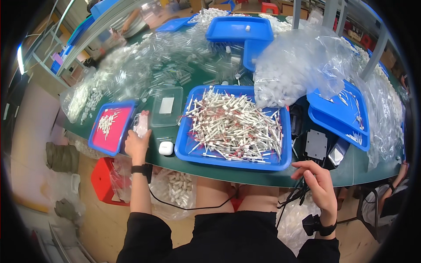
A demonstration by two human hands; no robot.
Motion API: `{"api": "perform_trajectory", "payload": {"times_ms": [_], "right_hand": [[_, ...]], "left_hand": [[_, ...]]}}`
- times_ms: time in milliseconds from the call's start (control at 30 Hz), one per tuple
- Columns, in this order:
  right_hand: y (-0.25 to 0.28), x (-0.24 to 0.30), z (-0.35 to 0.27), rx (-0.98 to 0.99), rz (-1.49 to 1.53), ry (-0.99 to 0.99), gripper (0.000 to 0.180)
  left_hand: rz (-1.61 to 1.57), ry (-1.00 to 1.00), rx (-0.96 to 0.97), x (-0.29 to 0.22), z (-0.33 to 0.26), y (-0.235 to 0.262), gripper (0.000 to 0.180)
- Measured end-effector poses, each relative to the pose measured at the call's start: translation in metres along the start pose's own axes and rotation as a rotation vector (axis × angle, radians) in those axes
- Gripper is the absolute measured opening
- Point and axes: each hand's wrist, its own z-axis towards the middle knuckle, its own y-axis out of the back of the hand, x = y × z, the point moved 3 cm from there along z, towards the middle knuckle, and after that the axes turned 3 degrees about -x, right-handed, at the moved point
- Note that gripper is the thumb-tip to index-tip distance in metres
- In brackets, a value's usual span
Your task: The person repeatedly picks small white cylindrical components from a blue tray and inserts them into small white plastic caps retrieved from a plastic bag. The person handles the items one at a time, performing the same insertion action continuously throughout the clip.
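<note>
Two hands at table edge (pixel 245 177): left hand (pixel 137 144) gripping clear packet (pixel 141 125), right hand (pixel 318 182) loosely open

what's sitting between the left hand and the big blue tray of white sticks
A small white case sits on the green table, between the left hand and the big blue tray, in the head view.

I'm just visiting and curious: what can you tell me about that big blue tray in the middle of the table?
The blue tray looks like plastic, shallow and rectangular with a raised rim. It lies flat on the green table near its front edge, heaped with thin white sticks with red bits, lying crisscross. A small white case sits at its left side. Neither hand touches it.
</note>
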Motion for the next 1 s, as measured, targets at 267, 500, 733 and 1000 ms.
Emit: {"api": "perform_trajectory", "payload": {"times_ms": [267,500,733,1000], "right_hand": [[0.029,0.007,-0.016,0.013,-0.082,-0.019,0.026],[0.080,0.075,0.018,-0.194,-0.470,0.350,0.031],[0.101,0.043,0.154,-0.418,-1.087,0.763,0.042],[0.057,0.034,0.112,0.165,-0.973,0.676,0.022]], "left_hand": [[-0.295,-0.091,-0.278,0.027,-0.022,0.046,0.039],[-1.211,-0.229,0.067,-0.044,-0.128,0.113,0.023],[-1.451,-0.399,0.495,-0.157,-0.223,0.104,0.008],[-1.496,-0.285,0.737,-0.167,-0.244,0.090,0.010]]}}
